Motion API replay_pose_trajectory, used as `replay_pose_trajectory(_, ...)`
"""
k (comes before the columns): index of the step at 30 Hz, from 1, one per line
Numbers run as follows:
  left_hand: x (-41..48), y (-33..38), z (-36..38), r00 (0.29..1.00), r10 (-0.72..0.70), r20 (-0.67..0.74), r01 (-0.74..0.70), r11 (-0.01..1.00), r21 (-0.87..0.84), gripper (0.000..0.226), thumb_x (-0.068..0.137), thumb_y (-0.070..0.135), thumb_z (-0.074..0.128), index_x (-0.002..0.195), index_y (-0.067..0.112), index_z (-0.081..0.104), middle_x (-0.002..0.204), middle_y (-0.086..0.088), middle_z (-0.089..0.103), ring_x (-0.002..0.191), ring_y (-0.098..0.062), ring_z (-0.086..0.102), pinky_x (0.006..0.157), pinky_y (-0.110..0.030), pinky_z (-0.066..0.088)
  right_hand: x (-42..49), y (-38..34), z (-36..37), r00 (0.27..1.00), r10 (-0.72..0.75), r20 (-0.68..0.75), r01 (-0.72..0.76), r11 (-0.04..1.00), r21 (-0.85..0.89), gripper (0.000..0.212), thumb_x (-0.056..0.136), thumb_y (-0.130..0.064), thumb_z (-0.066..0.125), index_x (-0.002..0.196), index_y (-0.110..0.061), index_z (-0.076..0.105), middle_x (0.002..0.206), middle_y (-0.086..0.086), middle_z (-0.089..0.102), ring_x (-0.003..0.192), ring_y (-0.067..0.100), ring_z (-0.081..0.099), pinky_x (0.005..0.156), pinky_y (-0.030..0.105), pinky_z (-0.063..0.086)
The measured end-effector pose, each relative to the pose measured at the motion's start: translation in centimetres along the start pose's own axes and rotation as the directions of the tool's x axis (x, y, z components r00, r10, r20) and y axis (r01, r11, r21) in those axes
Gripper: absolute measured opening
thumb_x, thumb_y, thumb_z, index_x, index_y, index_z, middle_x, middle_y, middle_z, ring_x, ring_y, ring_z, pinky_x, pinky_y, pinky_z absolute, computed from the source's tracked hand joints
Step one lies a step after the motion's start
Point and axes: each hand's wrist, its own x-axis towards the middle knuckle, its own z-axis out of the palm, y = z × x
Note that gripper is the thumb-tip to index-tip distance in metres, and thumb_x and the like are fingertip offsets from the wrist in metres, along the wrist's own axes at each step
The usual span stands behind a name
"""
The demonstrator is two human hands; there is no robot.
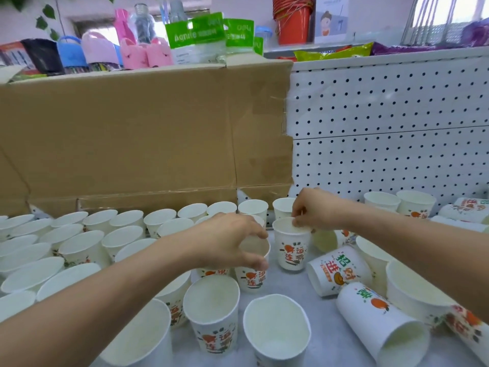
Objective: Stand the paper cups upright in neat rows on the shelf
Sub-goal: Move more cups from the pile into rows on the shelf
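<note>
Your left hand (227, 242) is curled over the rim of a white paper cup with red and orange print (251, 282). Your right hand (315, 207) pinches the far rim of a second printed paper cup (291, 247), which stands just beside the first on the pale grey shelf (333, 348). Both cups are upright at the right end of the rows of upright white cups (105, 234), so the step in hand looks like squaring them into line. Grip the rims lightly, because thin paper walls will probably dent if squeezed. Slide rather than lift, set each base flat, and match the spacing of the row behind. Keep your forearms high: the fallen printed cups (336, 271) lie close under your right arm and could roll.
</note>
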Motion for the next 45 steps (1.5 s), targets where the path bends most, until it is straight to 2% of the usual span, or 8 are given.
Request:
replay_pose_trajectory(9, -0.5, 0.9, -0.6, 0.999, 0.001, -0.043, -0.003, 0.999, -0.046, 0.058, 0.081, 0.06, 0.061, 0.133, 0.035, 0.051, 0.137, 0.016, 0.051, 0.125, -0.008, 0.044, 0.105, -0.033, 0.038, -0.7, -0.2, -0.3, 0.998, -0.022, -0.051, 0.019, 0.998, -0.061, 0.02, 0.091, -0.031, 0.059, 0.095, -0.016, 0.073, 0.089, -0.002, 0.07, 0.072, 0.014, 0.065, 0.066, 0.03, 0.055)
replay_pose_trajectory(13, -0.2, 3.1, -0.9, 0.991, 0.069, -0.118, -0.078, 0.994, -0.072, 0.055, 0.083, 0.059, 0.059, 0.132, 0.034, 0.053, 0.132, 0.016, 0.054, 0.119, -0.003, 0.045, 0.095, -0.023, 0.035, -3.3, 1.0, -3.2, 0.983, -0.045, -0.178, 0.032, 0.997, -0.075, 0.018, 0.09, -0.037, 0.057, 0.092, -0.024, 0.07, 0.073, -0.016, 0.058, 0.069, 0.007, 0.059, 0.061, 0.029, 0.049)
replay_pose_trajectory(18, 4.3, 8.6, -0.8, 0.97, 0.225, -0.094, -0.236, 0.963, -0.131, 0.042, 0.091, 0.034, 0.061, 0.132, 0.026, 0.054, 0.124, 0.009, 0.059, 0.099, -0.003, 0.051, 0.085, -0.024, 0.043, -7.9, 3.2, -6.4, 0.995, -0.099, 0.017, 0.099, 0.994, -0.051, 0.011, 0.087, -0.027, 0.063, 0.087, -0.029, 0.073, 0.069, -0.019, 0.065, 0.068, -0.005, 0.06, 0.063, 0.019, 0.045)
replay_pose_trajectory(23, 7.9, 10.4, 0.8, 0.968, 0.237, 0.077, -0.227, 0.967, -0.116, 0.046, 0.085, 0.027, 0.069, 0.129, 0.029, 0.056, 0.113, 0.005, 0.063, 0.097, -0.013, 0.06, 0.081, -0.03, 0.047, -12.0, 4.5, -6.6, 0.993, -0.056, 0.106, 0.065, 0.994, -0.085, 0.015, 0.081, -0.044, 0.067, 0.067, -0.037, 0.068, 0.065, -0.025, 0.064, 0.061, -0.006, 0.057, 0.06, 0.025, 0.045)
replay_pose_trajectory(28, 8.7, 10.5, 0.6, 0.962, 0.243, 0.126, -0.215, 0.955, -0.202, 0.056, 0.081, 0.019, 0.073, 0.132, 0.029, 0.051, 0.107, 0.016, 0.058, 0.081, -0.002, 0.056, 0.069, -0.018, 0.042, -13.3, 4.6, -4.3, 0.991, -0.044, 0.125, 0.064, 0.986, -0.153, 0.019, 0.082, -0.047, 0.063, 0.086, -0.032, 0.074, 0.08, -0.015, 0.069, 0.073, 0.004, 0.061, 0.069, 0.031, 0.053)
replay_pose_trajectory(34, 6.4, 10.1, -0.3, 0.973, 0.201, 0.116, -0.181, 0.97, -0.161, 0.036, 0.083, 0.012, 0.066, 0.116, 0.025, 0.061, 0.085, 0.007, 0.062, 0.077, -0.011, 0.058, 0.073, -0.032, 0.052, -12.7, 4.3, -3.5, 0.993, -0.076, 0.089, 0.09, 0.982, -0.167, 0.014, 0.083, -0.037, 0.064, 0.082, -0.026, 0.073, 0.075, -0.011, 0.068, 0.071, 0.007, 0.062, 0.066, 0.031, 0.055)
replay_pose_trajectory(40, 1.4, 7.2, -1.4, 0.985, 0.169, -0.026, -0.171, 0.983, -0.072, 0.018, 0.09, 0.016, 0.062, 0.102, 0.027, 0.069, 0.086, 0.018, 0.057, 0.078, 0.004, 0.052, 0.067, -0.009, 0.039, -12.2, 4.1, -3.3, 0.99, -0.14, -0.005, 0.139, 0.983, -0.116, 0.015, 0.085, -0.026, 0.062, 0.073, -0.021, 0.07, 0.07, -0.007, 0.065, 0.063, 0.008, 0.058, 0.057, 0.022, 0.047)
replay_pose_trajectory(45, -0.9, 6.1, -1.5, 0.987, 0.161, -0.021, -0.16, 0.986, 0.051, 0.015, 0.092, 0.02, 0.059, 0.1, 0.027, 0.069, 0.087, 0.019, 0.049, 0.077, 0.009, 0.046, 0.07, -0.012, 0.037, -11.6, 3.1, -2.9, 0.977, -0.214, -0.01, 0.213, 0.976, -0.05, 0.012, 0.084, -0.023, 0.064, 0.074, -0.02, 0.071, 0.072, -0.006, 0.068, 0.066, 0.007, 0.058, 0.061, 0.023, 0.049)
